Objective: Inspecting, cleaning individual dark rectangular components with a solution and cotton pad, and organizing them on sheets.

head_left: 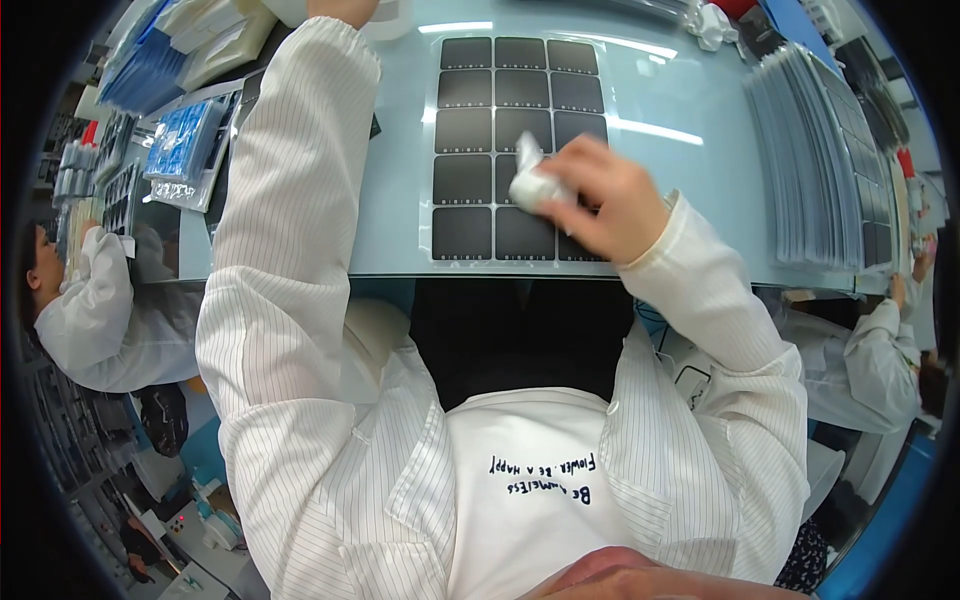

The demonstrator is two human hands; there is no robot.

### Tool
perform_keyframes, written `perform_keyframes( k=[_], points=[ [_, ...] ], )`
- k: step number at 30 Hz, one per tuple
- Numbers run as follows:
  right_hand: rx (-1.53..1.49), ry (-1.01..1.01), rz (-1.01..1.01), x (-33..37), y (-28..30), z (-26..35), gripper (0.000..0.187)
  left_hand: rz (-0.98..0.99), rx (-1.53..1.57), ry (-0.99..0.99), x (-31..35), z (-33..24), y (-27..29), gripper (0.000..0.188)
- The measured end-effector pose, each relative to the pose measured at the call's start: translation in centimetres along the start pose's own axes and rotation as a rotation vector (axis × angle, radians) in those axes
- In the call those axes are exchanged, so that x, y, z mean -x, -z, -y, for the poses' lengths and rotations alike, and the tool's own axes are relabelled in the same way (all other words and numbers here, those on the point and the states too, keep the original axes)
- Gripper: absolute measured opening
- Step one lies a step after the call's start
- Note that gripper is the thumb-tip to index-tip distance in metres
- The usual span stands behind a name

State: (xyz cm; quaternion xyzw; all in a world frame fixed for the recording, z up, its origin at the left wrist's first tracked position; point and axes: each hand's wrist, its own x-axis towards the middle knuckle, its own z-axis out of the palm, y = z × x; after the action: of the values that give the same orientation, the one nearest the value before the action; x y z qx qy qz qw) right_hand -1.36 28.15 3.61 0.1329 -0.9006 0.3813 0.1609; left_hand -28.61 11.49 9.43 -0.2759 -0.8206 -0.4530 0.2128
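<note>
The right hand (612, 205) pinches a white wad (538, 187) over dark panels (465, 130) lying on a glossy table (700, 225), apparently mid-wipe, the next stroke likely calling for light pressure, while the left hand (345, 10), cropped above, shows no readable grip.

Head-worn fisheye view down onto table (685, 215)

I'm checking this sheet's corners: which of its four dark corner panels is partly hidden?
The near right corner panel, closest to the person's right side: the right hand covers part of it. The other three show whole.
</note>
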Motion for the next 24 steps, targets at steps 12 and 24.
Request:
perform_keyframes(
  k=[12,24],
  points=[
    [0.216,0.062,-0.072,-0.6,-0.5,-1.1,0.029,0.107,0.266,0.292,-0.9,6.5,0.3,0.069],
    [0.074,0.172,-0.015,0.9,-2.0,-0.5,0.029,0.434,0.043,0.045,20.8,-3.9,7.9,0.033]
  ],
)
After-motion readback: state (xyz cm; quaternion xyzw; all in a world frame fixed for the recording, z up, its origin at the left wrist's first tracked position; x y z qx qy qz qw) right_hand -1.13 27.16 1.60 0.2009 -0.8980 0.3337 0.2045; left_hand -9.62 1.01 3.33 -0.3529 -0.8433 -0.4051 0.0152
